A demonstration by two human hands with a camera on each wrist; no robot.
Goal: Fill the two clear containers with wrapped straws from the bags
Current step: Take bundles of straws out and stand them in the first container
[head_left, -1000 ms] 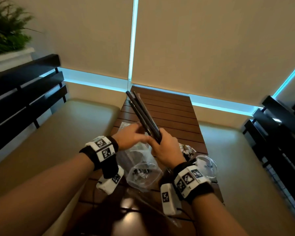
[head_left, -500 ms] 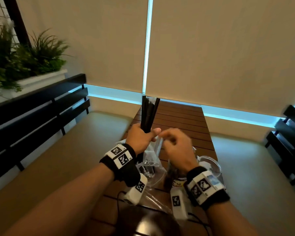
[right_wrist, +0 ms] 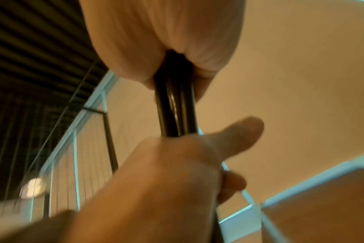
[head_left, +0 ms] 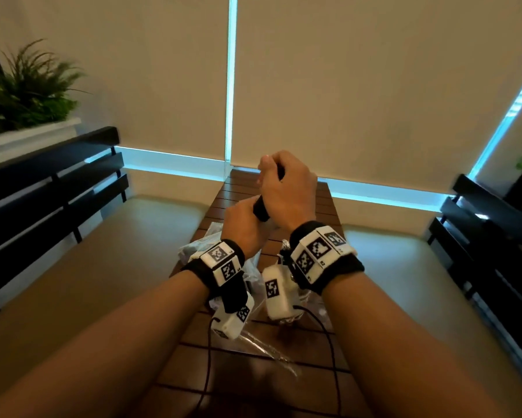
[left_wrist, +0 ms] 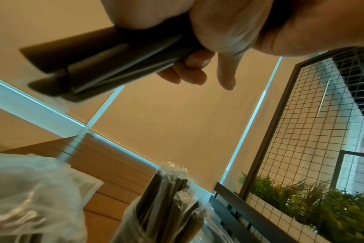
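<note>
A bundle of black wrapped straws (head_left: 261,211) is held up over the brown slatted table (head_left: 320,206). My left hand (head_left: 244,224) grips its lower part, and my right hand (head_left: 286,188) is curled round the part above. The right wrist view shows the straws (right_wrist: 175,106) running from my right palm down into my left hand (right_wrist: 166,164). In the left wrist view the bundle (left_wrist: 98,65) sticks out to the left. Below it stands a clear container (left_wrist: 135,222) packed with wrapped straws (left_wrist: 172,194). My wrists hide the containers in the head view.
Crumpled clear plastic bags (head_left: 199,248) (left_wrist: 31,197) lie on the table under my wrists, with a black cable (head_left: 208,357) nearer me. Cushioned benches with black slatted backs (head_left: 57,182) (head_left: 488,236) flank the table. A planter with greenery (head_left: 27,95) stands at the left.
My right hand, free half a second ago, now grips the upper part of the bundle. Both hands have risen and moved further from me.
</note>
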